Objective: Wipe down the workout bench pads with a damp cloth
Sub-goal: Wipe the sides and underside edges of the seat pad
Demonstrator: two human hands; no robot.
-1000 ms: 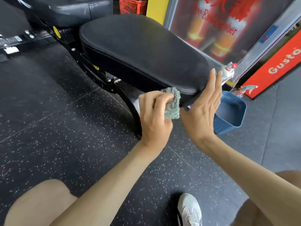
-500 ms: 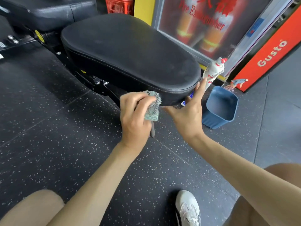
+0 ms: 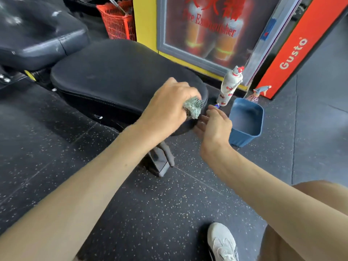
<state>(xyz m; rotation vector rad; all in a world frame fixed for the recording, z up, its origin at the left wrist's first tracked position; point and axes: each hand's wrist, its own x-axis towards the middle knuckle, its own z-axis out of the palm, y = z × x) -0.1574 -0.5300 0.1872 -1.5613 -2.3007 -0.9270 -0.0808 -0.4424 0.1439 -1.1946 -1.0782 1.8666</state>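
We are seeing only a wad of the cloth (image 3: 194, 108) poking out from under the left hand (image 3: 169, 102), whose curled fingers are hiding the rest. The right hand (image 3: 214, 127) is blurring at its fingertips, so we are not making out whether they are touching the pad (image 3: 113, 80). The back pad (image 3: 37, 40) and basket (image 3: 118, 23) are running off the top edge, the shoe (image 3: 222, 243) is being cut by the bottom edge, and the bucket (image 3: 244, 121) is covering most of the spray bottle (image 3: 260, 91).
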